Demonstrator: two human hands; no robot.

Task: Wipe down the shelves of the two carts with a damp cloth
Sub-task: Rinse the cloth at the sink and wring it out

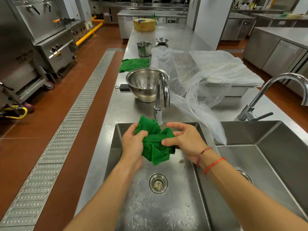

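Observation:
A crumpled green cloth [154,144] hangs over the left sink basin [126,205], just below the curved faucet [162,95]. My left hand [133,144] grips its left side with curled fingers. My right hand [185,139] holds its right side between thumb and fingers, the upper fingers spread. No water runs from the faucet. No cart shelf shows clearly in this view.
A second green cloth [134,64] lies on the steel counter beyond a large steel bowl [143,84]. Clear plastic sheeting [200,77] covers a tray to the right. A second basin [266,155] and faucet [273,90] sit on the right. Wheeled steel equipment [25,77] stands left, across the red floor.

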